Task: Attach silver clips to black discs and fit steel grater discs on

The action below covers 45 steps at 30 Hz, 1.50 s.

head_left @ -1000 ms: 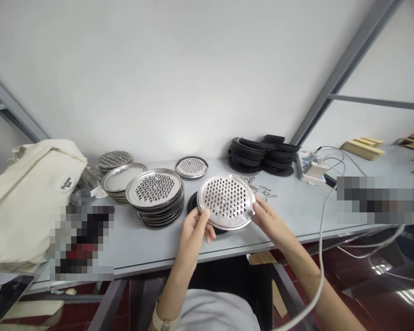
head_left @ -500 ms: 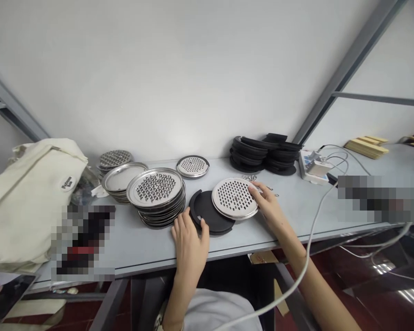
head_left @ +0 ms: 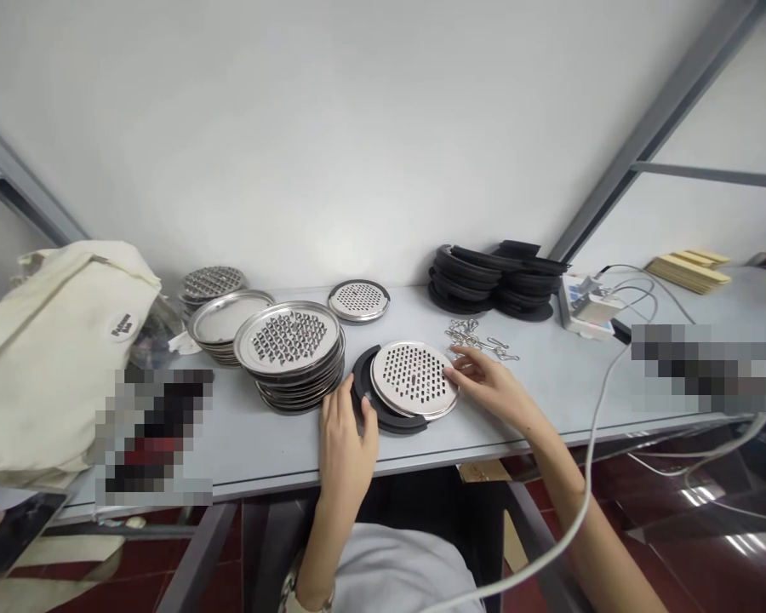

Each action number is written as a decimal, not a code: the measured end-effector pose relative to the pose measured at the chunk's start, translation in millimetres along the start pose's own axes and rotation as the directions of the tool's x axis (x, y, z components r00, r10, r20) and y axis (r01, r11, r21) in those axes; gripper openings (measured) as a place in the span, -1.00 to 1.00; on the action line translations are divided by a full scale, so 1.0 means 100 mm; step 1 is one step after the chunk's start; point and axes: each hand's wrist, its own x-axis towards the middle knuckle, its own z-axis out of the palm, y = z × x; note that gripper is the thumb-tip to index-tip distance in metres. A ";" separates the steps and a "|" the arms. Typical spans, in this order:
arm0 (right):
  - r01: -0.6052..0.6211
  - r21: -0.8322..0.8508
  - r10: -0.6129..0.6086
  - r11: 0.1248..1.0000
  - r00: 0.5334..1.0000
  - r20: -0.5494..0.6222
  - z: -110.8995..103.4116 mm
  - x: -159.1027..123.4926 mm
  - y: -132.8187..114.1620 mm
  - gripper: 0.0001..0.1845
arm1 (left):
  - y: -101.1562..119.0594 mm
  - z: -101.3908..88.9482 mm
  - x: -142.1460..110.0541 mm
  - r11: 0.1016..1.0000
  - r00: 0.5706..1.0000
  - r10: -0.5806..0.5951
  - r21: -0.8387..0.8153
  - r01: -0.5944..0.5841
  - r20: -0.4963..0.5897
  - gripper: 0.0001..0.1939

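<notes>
A round perforated steel disc (head_left: 412, 379) lies on a black round base (head_left: 365, 400) near the table's front edge. My right hand (head_left: 488, 385) touches the disc's right rim with its fingertips, fingers bent and apart. My left hand (head_left: 345, 432) rests at the black base's left edge, thumb on its rim and fingers pressing the side. Neither hand lifts anything.
Left of the disc stand stacks of perforated steel plates (head_left: 292, 349) and plain steel trays (head_left: 225, 319). A small perforated disc (head_left: 358, 300) lies behind. Black ring stacks (head_left: 493, 279), loose metal clips (head_left: 476, 338), a power strip (head_left: 588, 307) with cables and a cream bag (head_left: 51, 349) surround them.
The steel disc was held up in both hands a second ago. It has come down and now sits on the black base, slid left; my left hand moved to the base's edge.
</notes>
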 end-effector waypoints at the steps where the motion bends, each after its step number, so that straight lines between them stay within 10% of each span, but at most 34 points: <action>1: 0.033 0.010 -0.033 0.999 0.999 0.034 -0.02 0.01 0.02 -0.33 | 0.00 0.00 0.00 1.000 1.000 0.004 0.004 -0.004 0.002 -0.61; 15: 0.278 -0.119 -0.249 0.953 0.945 0.213 -0.06 0.01 -0.03 -0.01 | 0.12 0.04 0.02 0.914 0.994 0.069 0.395 -0.097 0.085 -0.54; 45: 0.211 -0.053 -0.204 0.976 0.971 0.124 0.17 -0.24 -0.22 -0.10 | 0.13 0.04 0.03 0.914 0.996 0.064 0.396 -0.086 0.069 -0.55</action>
